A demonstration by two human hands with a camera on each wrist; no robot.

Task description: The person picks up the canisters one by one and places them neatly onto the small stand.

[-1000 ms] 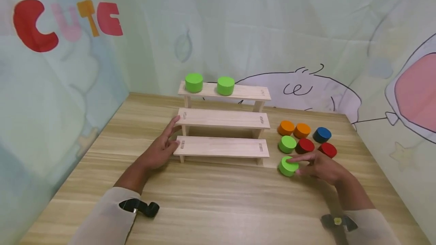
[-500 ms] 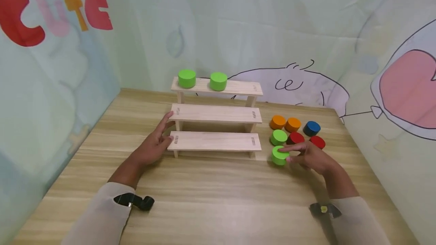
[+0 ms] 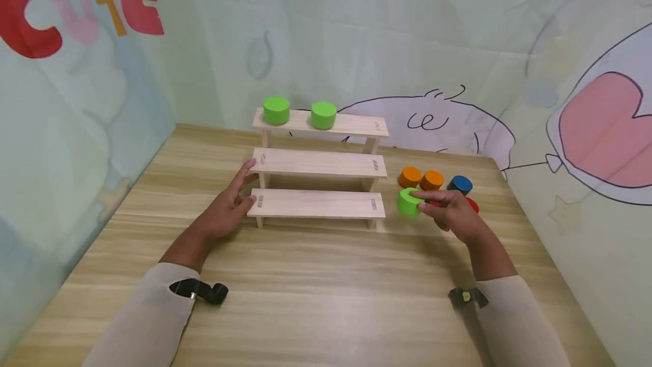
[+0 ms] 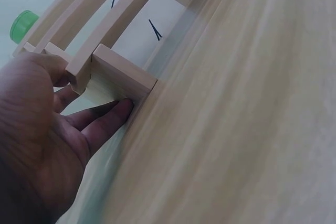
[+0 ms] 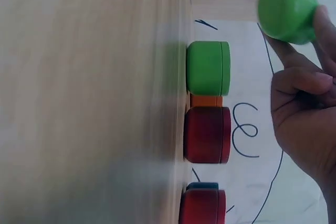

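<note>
In the head view my right hand [image 3: 450,211] pinches a green cylinder block [image 3: 409,203] between thumb and fingers. The right wrist view shows this block off the table, above another green block [image 5: 207,68] that the head view hides. My left hand [image 3: 221,214] is at the left end of a three-step wooden rack [image 3: 316,204]. Seen from the left wrist, its fingers reach along the side panel and touch it, near the lowest shelf's end. On the top shelf stand two green blocks, one at the left end [image 3: 277,110] and one near the middle [image 3: 323,115].
Right of the rack are two orange blocks [image 3: 432,180] and a blue block [image 3: 460,184]. Two red blocks [image 5: 207,135] stand on the tabletop [image 3: 316,287], partly hidden by the right hand in the head view. Printed cloth walls [image 3: 214,44] border the table.
The right hand has lifted the front green block off the table and moved it away from the person, over the other green block. The left hand stays at the rack. The head view shifted slightly.
</note>
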